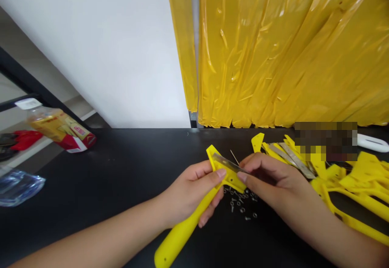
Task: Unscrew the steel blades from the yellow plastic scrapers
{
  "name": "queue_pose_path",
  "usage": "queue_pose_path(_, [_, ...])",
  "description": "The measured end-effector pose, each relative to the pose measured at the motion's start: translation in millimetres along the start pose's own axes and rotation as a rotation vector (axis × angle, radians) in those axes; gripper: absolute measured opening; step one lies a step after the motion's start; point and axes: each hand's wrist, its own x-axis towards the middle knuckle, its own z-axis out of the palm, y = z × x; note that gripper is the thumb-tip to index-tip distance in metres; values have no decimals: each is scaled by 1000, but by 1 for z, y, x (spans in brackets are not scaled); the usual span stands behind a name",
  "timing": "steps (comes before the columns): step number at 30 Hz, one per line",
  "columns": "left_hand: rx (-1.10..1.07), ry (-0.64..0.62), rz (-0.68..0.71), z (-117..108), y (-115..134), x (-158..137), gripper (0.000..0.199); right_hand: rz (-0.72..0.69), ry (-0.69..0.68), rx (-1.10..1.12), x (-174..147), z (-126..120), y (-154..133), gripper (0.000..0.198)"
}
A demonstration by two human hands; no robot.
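My left hand [200,185] is wrapped round the neck of a yellow plastic scraper handle [185,221], its thumb pressed on the wide head. A flat metal blade [229,162] lies along the far edge of that head. My right hand [275,181] pinches the blade's right end between thumb and fingers. Just beyond these fingers a thin metal rod [234,156] sticks up; its other end is hidden. Below the head, small screws and ring-like washers or nuts [240,203] are scattered on the black table [121,187].
At the right lies a pile of yellow scraper parts [361,179] with loose metal blades [287,154] among them. A white tool [372,142] sits behind it. A drink bottle [65,128] leans at the left, above clear plastic packaging [21,187]. Yellow plastic curtains [288,49] hang behind.
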Motion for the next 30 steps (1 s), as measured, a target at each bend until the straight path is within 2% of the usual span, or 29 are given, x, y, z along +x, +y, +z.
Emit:
queue_pose_path(3, [-4, 0, -14, 0, -2, 0, 34, 13, -30, -115, -1, -1, -2, 26])
queue_pose_path(8, [-40, -55, 25, -3, -5, 2, 34, -4, -77, -160, 0, -3, -6, 30])
queue_pose_path(15, [-116, -100, 40, -4, -5, 5, 29, -42, -53, -256, -1, -6, -10, 41])
queue_pose_path(20, [-92, -68, 40, -4, -3, 5, 29, -141, 41, -199, -3, -6, -19, 30])
queue_pose_path(24, [-51, -69, 32, -3, 0, 3, 28, -87, 46, -99, -4, -2, -15, 21])
queue_pose_path(27, [-18, -86, 13, -3, 0, 1, 28, -50, 44, -134, -5, -1, -9, 15])
queue_pose_path(30, [-6, -71, -6, -1, -1, 0, 27, -49, 16, -190, -6, -2, -8, 26])
